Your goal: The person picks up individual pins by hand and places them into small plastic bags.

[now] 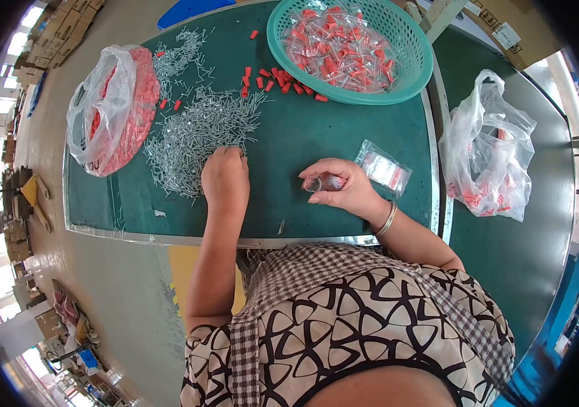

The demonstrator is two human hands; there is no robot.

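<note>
- The left hand point(225, 178) rests knuckles-up at the near edge of the pile of small metal pins point(198, 132); its fingers curl down into the pins, seemingly pinching some, though the grip itself is hidden under the hand.
- The right hand point(343, 186) is to the right of the pin pile, just above the green tabletop point(316, 136). Its fingers grasp a small clear bag point(323, 182) at the mouth, apparently holding it open towards the left hand so that parts can go in.
- A filled small bag point(384, 167) lies flat just right of the right hand, farther from the pin pile, within easy reach.
- Loose red caps point(279, 80) lie scattered beyond the pin pile, to its right.
- A teal basket point(411, 68) holding many filled bags stands farther right of the pins, beyond the caps, at the far edge of the tabletop.
- A large plastic sack of red caps point(116, 108) lies left of the pin pile, touching its outer scatter; its mouth faces the near side.
- A second clear sack point(489, 152), mostly slack, sits well right of the pins on the neighbouring surface.
</note>
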